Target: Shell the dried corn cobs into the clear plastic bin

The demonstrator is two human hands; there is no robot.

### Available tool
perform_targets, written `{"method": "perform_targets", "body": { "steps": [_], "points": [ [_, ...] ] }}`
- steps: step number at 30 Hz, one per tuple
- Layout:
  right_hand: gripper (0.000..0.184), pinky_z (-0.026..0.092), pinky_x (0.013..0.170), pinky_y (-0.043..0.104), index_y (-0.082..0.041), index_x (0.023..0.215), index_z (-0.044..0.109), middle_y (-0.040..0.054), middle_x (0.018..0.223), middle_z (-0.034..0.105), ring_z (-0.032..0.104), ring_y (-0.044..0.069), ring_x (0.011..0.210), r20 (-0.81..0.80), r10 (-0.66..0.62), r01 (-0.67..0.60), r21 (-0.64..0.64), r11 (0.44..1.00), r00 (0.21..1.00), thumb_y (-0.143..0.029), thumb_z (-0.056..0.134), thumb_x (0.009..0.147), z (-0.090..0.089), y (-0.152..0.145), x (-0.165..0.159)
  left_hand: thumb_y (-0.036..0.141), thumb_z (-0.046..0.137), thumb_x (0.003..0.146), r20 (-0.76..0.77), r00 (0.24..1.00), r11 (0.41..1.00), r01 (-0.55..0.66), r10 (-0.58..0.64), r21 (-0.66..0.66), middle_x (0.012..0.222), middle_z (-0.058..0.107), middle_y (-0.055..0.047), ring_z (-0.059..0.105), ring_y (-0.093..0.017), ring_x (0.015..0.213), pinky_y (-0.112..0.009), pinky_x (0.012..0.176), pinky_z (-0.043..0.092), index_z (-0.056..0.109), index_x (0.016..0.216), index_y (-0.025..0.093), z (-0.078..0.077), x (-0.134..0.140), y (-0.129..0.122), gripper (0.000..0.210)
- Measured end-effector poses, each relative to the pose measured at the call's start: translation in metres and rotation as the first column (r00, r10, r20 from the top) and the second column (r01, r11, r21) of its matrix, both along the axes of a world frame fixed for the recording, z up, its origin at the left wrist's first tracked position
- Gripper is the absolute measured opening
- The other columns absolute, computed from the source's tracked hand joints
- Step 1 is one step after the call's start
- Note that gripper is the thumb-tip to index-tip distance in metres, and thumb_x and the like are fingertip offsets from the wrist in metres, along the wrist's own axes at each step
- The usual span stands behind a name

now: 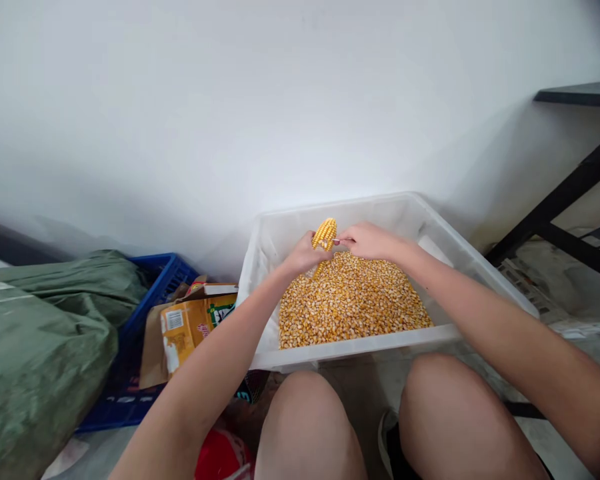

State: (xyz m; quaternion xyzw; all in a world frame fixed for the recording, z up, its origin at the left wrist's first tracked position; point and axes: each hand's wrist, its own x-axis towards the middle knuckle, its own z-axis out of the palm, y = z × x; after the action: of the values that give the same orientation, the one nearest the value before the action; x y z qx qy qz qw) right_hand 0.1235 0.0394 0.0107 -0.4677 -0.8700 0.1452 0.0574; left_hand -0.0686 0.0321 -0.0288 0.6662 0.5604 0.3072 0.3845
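Observation:
My left hand (304,254) is closed around a yellow corn cob (325,233), holding it upright above the white plastic tub (347,346). Kernels still cover the cob's upper part, while a paler patch shows lower down. From the right, my right hand (367,241) grips a thin metal tool (341,241), whose exact kind I cannot make out. Its tip meets the side of the cob. Beneath both hands, loose corn kernels (355,303) lie heaped in the tub.
Left of the tub are a torn cardboard box (185,333), a blue crate (125,400) and a green sack (45,360). A white wall (300,100) rises behind. At the right stands a black metal frame (555,207). Something red (223,457) lies low near my knees.

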Motion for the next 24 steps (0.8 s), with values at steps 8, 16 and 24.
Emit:
{"method": "perform_targets", "body": {
  "steps": [8, 16, 24],
  "points": [
    [0.03, 0.025, 0.058, 0.028, -0.018, 0.097, 0.069, 0.0021, 0.063, 0.057, 0.044, 0.014, 0.057, 0.001, -0.02, 0.02, -0.005, 1.0, 1.0, -0.032, 0.043, 0.09, 0.016, 0.005, 0.015, 0.031, 0.076, 0.057, -0.063, 0.996, 0.998, -0.062, 0.064, 0.028, 0.099, 0.061, -0.005, 0.058, -0.018, 0.083, -0.027, 0.066, 0.044, 0.044, 0.109, 0.017, 0.002, 0.006, 0.0, 0.062],
    [0.027, 0.024, 0.057, 0.028, -0.018, 0.093, 0.068, 0.0016, 0.066, 0.057, 0.045, 0.014, 0.058, 0.014, -0.036, 0.036, -0.051, 0.998, 0.999, -0.029, 0.043, 0.088, 0.018, -0.004, 0.005, 0.034, 0.076, 0.058, -0.13, 0.989, 0.992, -0.054, 0.069, 0.113, 0.1, 0.061, -0.006, 0.059, -0.02, 0.086, -0.028, 0.068, 0.044, 0.042, 0.112, 0.018, -0.003, 0.006, 0.003, 0.066],
    [0.015, 0.022, 0.054, 0.028, -0.018, 0.072, 0.058, 0.0024, 0.064, 0.056, 0.042, 0.013, 0.054, 0.093, -0.045, 0.044, 0.021, 0.999, 0.995, -0.02, 0.046, 0.081, 0.013, -0.011, -0.002, 0.033, 0.073, 0.063, -0.265, 0.956, 0.985, -0.091, 0.128, 0.15, 0.1, 0.063, -0.008, 0.061, -0.021, 0.083, -0.028, 0.067, 0.044, 0.04, 0.111, 0.018, 0.0, 0.009, -0.002, 0.061]
  ]
}}
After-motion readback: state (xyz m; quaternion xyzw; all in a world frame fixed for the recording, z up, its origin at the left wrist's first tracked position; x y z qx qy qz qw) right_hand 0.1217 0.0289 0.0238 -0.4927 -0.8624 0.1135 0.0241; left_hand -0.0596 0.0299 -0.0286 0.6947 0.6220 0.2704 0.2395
